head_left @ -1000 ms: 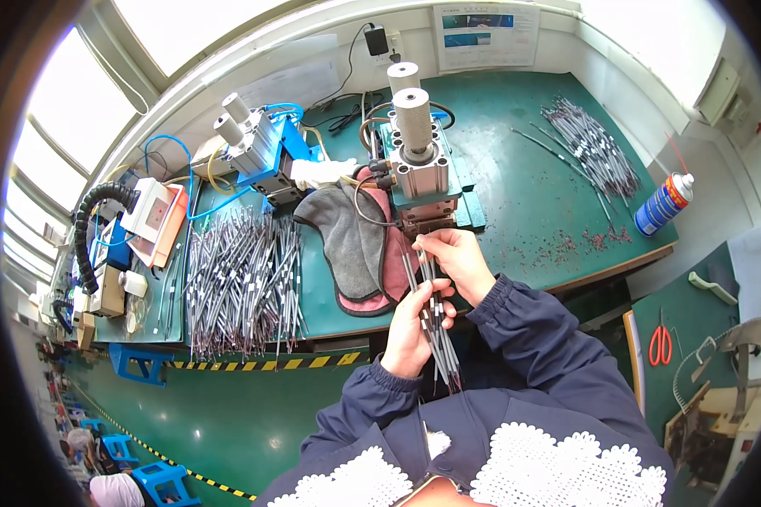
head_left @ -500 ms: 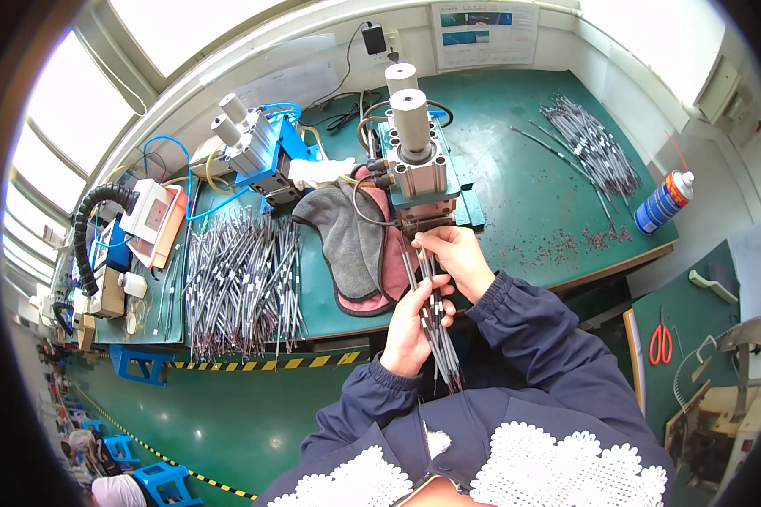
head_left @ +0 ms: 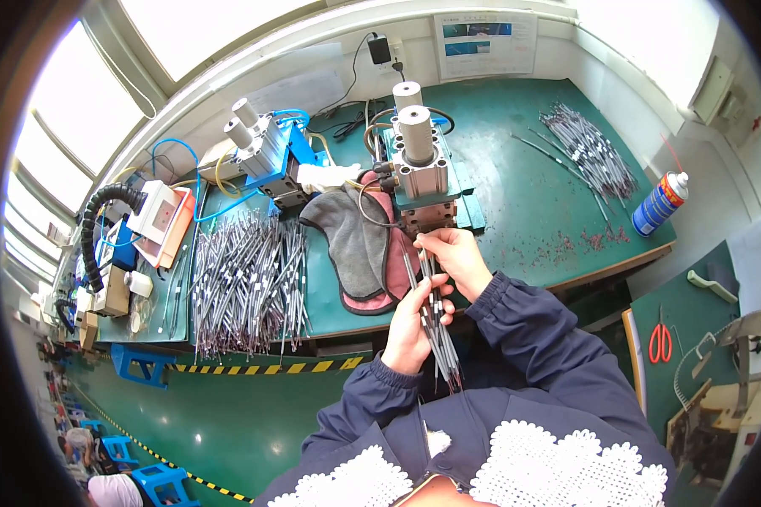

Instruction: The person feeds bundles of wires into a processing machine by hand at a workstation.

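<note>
My left hand [head_left: 409, 336] is closed around a small bundle of thin dark cables with grey and white sleeves [head_left: 445, 345], its lower ends hanging toward my lap. My right hand [head_left: 455, 260] pinches the upper end of a cable from this bundle, close to the lower front of a pneumatic press [head_left: 421, 176] with metal cylinders. The cable tip at the press is too small to make out. To the left of the press lies a grey and pink cloth [head_left: 347, 241]. Further left, a big pile of similar cables [head_left: 247, 283] covers the table's front.
A second press with a blue frame [head_left: 266, 152] stands at the back left. More cables [head_left: 596, 156] lie at the far right, beside a blue spray can [head_left: 659, 204]. Dark crumbs dot the green table [head_left: 516, 203]. Red scissors [head_left: 659, 342] are on a side surface.
The view has tilted slightly, so the table and presses sit a little lower in the picture. Both hands keep nearly the same place and grip at the press.
</note>
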Demonstrator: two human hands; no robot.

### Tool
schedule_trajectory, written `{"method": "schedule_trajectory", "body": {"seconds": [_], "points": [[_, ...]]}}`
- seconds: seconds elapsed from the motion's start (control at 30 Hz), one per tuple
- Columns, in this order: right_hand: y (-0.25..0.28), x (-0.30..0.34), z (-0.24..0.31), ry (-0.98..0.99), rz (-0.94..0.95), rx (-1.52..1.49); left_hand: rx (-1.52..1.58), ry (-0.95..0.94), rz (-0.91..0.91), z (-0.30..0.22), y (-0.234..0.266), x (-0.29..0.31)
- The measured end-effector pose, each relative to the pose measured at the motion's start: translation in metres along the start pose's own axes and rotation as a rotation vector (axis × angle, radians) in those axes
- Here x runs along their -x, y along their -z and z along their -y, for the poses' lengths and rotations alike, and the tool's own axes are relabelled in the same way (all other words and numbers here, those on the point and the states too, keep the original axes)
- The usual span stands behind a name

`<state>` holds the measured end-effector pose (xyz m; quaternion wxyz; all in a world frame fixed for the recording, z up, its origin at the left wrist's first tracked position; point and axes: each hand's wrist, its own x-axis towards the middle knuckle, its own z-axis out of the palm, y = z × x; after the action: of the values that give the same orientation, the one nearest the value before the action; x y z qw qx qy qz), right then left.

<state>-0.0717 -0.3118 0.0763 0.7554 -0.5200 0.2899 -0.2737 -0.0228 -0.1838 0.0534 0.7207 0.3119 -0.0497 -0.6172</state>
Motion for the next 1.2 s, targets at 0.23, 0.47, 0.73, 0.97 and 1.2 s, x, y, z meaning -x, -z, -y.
{"method": "schedule_trajectory", "body": {"seconds": [0.23,0.47,0.73,0.97,1.2], "points": [[0.000,0.001,-0.001,0.039,-0.021,-0.014,-0.017,0.010,-0.024,-0.001,-0.002,0.000],[0.002,0.017,-0.001,0.003,-0.006,-0.060,-0.050,-0.040,-0.028,0.001,-0.007,0.014],[0.018,0.025,-0.011,0.234,-0.121,0.383,-0.221,-0.183,0.006,0.008,-0.013,0.018],[0.027,0.042,0.005,0.346,-0.108,0.523,-0.230,-0.066,-0.004,0.017,-0.010,0.015],[0.019,0.042,0.020,-0.125,0.146,0.314,-0.304,-0.091,-0.001,0.020,-0.007,0.017]]}}
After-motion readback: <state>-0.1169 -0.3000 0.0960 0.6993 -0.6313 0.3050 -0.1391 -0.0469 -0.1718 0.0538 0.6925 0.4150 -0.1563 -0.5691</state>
